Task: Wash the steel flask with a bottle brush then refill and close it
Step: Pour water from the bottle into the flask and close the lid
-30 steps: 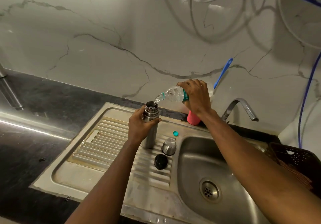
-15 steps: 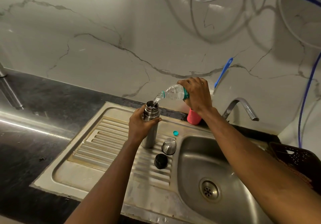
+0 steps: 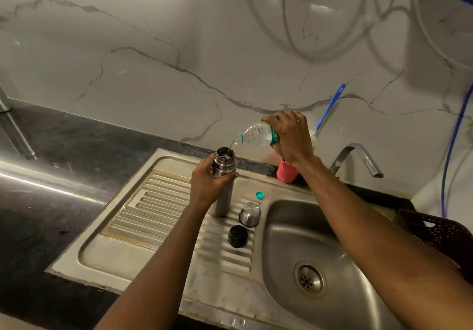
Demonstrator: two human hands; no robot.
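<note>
sink drainboard [image 3: 133, 250]: carries the flask, which stands upright; flask is the landmark below.
flask [image 3: 224, 163]: unmoved over the last second; left hand [image 3: 208, 181] wrapped round its neck, mouth open.
plastic bottle [image 3: 256, 134]: up-right of flask mouth, right hand [image 3: 290, 135] gripping its body. Lifted slightly, stream still entering, so refill is probably underway and closing pending.
steel cap [image 3: 250, 214], black stopper [image 3: 237, 236]: off, just right of flask base.
writing: teal band on bottle, nothing readable.

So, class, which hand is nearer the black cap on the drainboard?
Left. The left hand grips the flask just behind the black cap; the right hand holds the bottle farther back.
</note>
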